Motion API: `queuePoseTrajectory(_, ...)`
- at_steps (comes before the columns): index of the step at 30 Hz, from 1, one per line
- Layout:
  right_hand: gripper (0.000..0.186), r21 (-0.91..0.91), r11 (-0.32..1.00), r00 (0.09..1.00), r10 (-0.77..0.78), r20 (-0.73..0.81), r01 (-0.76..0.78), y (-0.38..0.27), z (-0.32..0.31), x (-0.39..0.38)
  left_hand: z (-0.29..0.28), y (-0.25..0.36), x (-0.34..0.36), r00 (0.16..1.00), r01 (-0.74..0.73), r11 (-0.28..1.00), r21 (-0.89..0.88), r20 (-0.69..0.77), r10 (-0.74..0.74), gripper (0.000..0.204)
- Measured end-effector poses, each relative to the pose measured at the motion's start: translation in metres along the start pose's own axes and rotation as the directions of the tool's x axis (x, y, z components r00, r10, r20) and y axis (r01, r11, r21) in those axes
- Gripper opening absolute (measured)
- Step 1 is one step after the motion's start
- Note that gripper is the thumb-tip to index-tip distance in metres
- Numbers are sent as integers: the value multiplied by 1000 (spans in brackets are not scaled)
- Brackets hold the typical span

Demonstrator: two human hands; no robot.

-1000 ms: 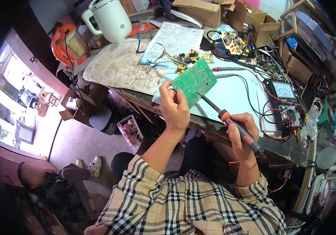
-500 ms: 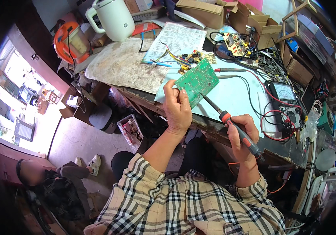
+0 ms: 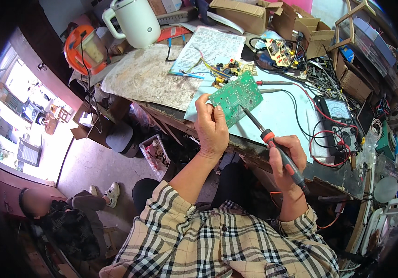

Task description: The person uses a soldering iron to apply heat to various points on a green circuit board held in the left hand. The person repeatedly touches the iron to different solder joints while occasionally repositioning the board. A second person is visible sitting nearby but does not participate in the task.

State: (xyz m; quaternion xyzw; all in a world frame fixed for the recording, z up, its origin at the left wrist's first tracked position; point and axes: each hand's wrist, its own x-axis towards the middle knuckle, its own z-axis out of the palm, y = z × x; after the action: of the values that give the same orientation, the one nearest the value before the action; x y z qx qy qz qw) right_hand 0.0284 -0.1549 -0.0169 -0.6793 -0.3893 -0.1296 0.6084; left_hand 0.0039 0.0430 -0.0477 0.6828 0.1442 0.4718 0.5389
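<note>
My left hand (image 3: pixel 212 125) pinches a green circuit board (image 3: pixel 237 98) by its near left corner, tilted up above the front part of the bench. Its solder side, dotted with joints, faces me; the other side is hidden. In my right hand (image 3: pixel 288 160) is a soldering iron (image 3: pixel 273 141) with a black and red handle, gripped like a pen. The iron's tip is at the lower middle of the board; whether it touches I cannot tell. Behind the board lie loose electronic parts with coloured wires (image 3: pixel 213 69).
An analog multimeter (image 3: pixel 337 111) with red and black leads stands at the right, its probes (image 3: pixel 273 83) beside the board. A white kettle (image 3: pixel 134 23), a printed sheet (image 3: pixel 213 48) and cardboard boxes (image 3: pixel 240 16) are farther back. Another person (image 3: pixel 64 222) sits at lower left.
The circuit board has tilted and shifted slightly right. The soldering iron's tip has moved a little up and right across the board.
</note>
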Motion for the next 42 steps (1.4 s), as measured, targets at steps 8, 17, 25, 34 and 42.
queuePoseTrajectory(8, 13, 6, 1000, 1000, 7, -2, -7, -5, -4, -1, 1, 4, -1, 1000, -21, 997, 68, -13, 22, 30)
queuePoseTrajectory(17, 13, 0, 1000, 1000, 8, -4, -8, -6, -1, -1, -1, 7, -2, 999, -26, 995, 95, -27, 29, 28)
queuePoseTrajectory(25, 13, -12, 1000, 1000, 5, -15, -5, -3, -1, -3, -1, 8, -2, 999, -15, 995, 97, -29, 18, 28)
queuePoseTrajectory(34, 15, -61, 998, 1000, -28, -4, 28, -5, -1, -1, -2, 6, 0, 1000, -17, 996, 93, -22, 19, 29)
queuePoseTrajectory(42, 20, -69, 996, 998, -58, 16, 59, -4, -2, 0, -2, 4, 0, 1000, -5, 997, 71, -12, 5, 29)
